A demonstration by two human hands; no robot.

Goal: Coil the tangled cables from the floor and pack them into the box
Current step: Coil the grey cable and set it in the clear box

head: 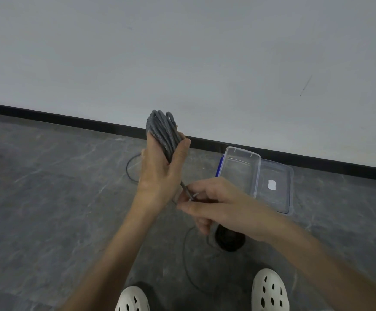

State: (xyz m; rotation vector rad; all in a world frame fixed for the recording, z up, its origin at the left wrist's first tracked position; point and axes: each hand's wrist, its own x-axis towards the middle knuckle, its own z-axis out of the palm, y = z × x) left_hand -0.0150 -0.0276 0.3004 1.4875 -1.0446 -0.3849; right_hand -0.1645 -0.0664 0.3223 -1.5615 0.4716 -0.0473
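Observation:
A grey braided cable (163,131) is wound in several loops around my raised left hand (160,173), whose fingers and thumb hold the bundle. Its loose end runs down to my right hand (216,205), which pinches the cable's tip just below the left palm. A clear plastic box (238,169) with blue clips stands open on the floor to the right, nothing inside it. Its clear lid (277,187) lies beside it. A thin black cable (187,254) curves over the floor below my hands, and a black coiled bundle (229,241) lies partly hidden under my right wrist.
Another loop of dark cable (129,169) lies on the grey floor behind my left hand. A white wall with a black baseboard (70,120) runs across the back. My two white clogs (270,290) show at the bottom edge.

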